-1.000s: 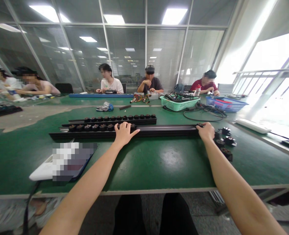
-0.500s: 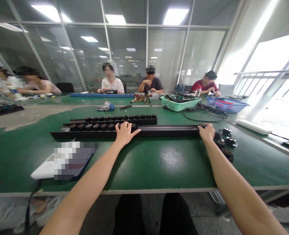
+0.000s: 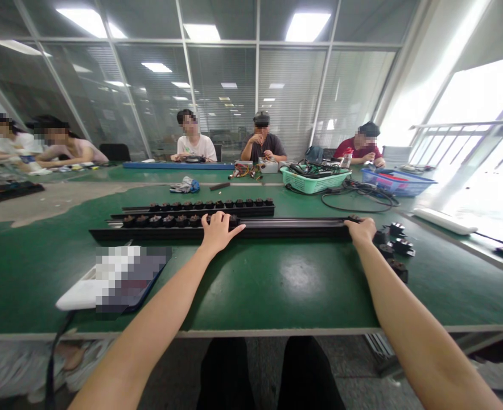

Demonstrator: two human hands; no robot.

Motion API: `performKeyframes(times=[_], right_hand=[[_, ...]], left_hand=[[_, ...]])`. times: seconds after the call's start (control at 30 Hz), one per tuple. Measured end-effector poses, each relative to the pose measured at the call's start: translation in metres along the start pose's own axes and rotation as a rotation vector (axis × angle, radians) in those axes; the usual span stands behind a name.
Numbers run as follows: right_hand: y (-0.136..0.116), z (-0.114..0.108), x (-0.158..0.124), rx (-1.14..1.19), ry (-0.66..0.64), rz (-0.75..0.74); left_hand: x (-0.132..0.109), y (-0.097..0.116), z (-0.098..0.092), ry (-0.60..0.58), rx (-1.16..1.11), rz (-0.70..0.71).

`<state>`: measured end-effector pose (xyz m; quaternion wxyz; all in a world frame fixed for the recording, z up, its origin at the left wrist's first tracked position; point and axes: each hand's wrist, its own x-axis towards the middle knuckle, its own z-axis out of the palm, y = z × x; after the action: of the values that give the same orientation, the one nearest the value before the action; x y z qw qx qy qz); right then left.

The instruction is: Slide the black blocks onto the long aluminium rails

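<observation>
A long black rail (image 3: 294, 228) lies across the green table, with a row of small black modules (image 3: 168, 221) along its left part. My left hand (image 3: 218, 229) rests on the rail and the modules near its middle, thumb spread to the right. At the rail's right end, my right hand (image 3: 362, 230) has its fingers closed round a small black module (image 3: 353, 218). Several loose black modules (image 3: 399, 266) lie just right of that hand. Behind the front rail is a second rail (image 3: 255, 210), also carrying a row of modules.
A white device and a dark pad (image 3: 149, 285) lie at the left front. Farther back are a grey-blue cloth (image 3: 185, 185), a green basket (image 3: 315, 182) of cables, a blue basket (image 3: 422, 185) and loose black cable. Several people sit across the table.
The view has shifted very slightly. Both hands stay at nearly the same places on the rail.
</observation>
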<state>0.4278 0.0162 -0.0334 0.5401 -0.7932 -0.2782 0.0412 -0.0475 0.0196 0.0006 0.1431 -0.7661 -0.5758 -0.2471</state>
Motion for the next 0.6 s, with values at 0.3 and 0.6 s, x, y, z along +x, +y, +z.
performKeyframes(times=[0.3,0.6], right_hand=[[-0.008,-0.004,-0.003,0.031,0.080,0.046],[-0.012,-0.010,-0.010,0.131,0.149,-0.008]], left_hand=[[0.000,0.000,-0.001,-0.008,0.006,-0.009],[0.000,-0.001,0.000,-0.009,0.002,-0.004]])
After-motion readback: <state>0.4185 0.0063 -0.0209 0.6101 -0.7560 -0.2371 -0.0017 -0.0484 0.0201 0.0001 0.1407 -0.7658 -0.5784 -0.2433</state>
